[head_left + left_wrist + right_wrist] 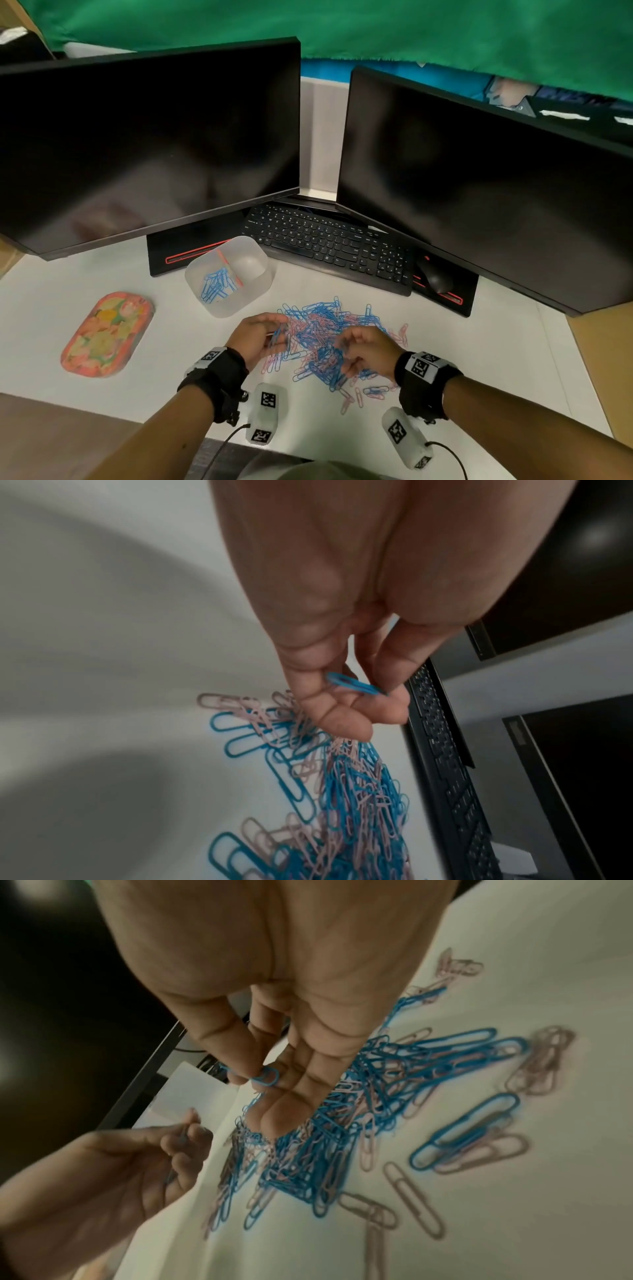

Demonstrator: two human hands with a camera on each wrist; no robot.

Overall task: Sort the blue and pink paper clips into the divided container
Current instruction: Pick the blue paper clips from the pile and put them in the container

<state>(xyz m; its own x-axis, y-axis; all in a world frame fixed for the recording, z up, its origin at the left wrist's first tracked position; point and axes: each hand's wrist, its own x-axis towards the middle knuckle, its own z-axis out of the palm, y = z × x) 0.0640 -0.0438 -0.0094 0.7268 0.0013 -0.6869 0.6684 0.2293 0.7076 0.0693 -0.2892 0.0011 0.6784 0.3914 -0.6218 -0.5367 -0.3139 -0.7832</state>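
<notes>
A person's left hand [255,337] and right hand [368,349] work over a tangled heap of blue and pink wire paper clips [325,346] at the lower centre of the head view, spread on a white surface [479,359]. In the left wrist view the thumb and fingers [394,666] pinch a single blue paper clip [356,685]; in the right wrist view the thumb and forefinger clamp another blue clip [265,1076] lifted just above the heap. The step in hand appears to be picking blue clips from the mix. The next move likely calls for carrying both to the translucent plastic divided container [260,291], which stands just above and left of the heap, and dropping them in its left compartment, where a cluster of blue clips [217,286] already lies. The right compartment looks empty; one pinkish piece seems to lie along the divider. There are two hands, two held clips and one container with two compartments; the loose clips are too many and too tangled to count. Two dark monitors [154,144], one black keyboard [329,245], one black mouse [435,277] and one floral oval tray [106,334] complete the scene.
</notes>
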